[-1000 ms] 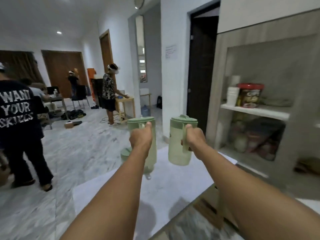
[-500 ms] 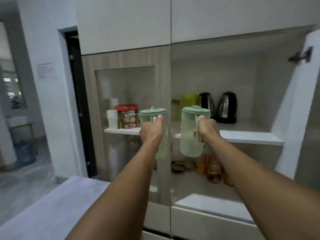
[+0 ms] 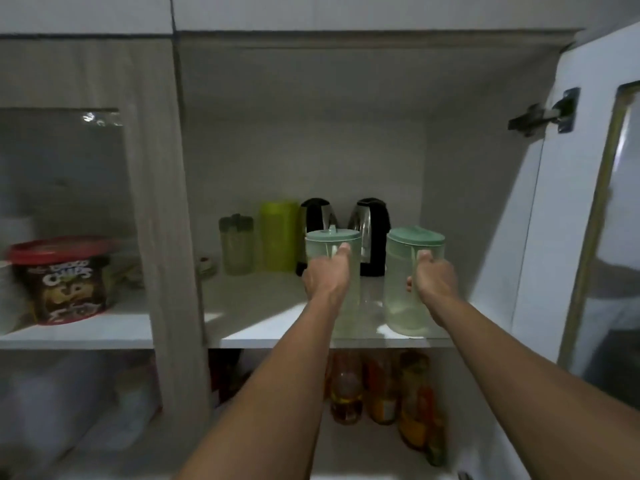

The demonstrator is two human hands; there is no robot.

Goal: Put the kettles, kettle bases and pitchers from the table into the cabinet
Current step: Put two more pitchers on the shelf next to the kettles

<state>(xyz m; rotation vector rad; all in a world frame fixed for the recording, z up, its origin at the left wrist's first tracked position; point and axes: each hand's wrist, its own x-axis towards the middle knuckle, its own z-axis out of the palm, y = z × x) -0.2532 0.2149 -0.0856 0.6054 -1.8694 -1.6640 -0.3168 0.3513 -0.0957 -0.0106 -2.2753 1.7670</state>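
Note:
Each of my hands grips a pale green pitcher by its handle inside the open cabinet. My left hand holds the left pitcher, and my right hand holds the right pitcher. Both pitchers are upright at the front of the white shelf, their bottoms at or just above its surface. Behind them stand two steel kettles with black handles, one on the left and one on the right. A lime green pitcher and a clear pitcher stand further left.
The cabinet door hangs open on the right, with its hinge near the top. A wooden divider bounds the shelf on the left, with a red-lidded tub beyond it. Bottles stand on the lower shelf.
I have turned from the room and come close to the cabinet. Both hands have carried the pitchers forward and onto the front of the shelf.

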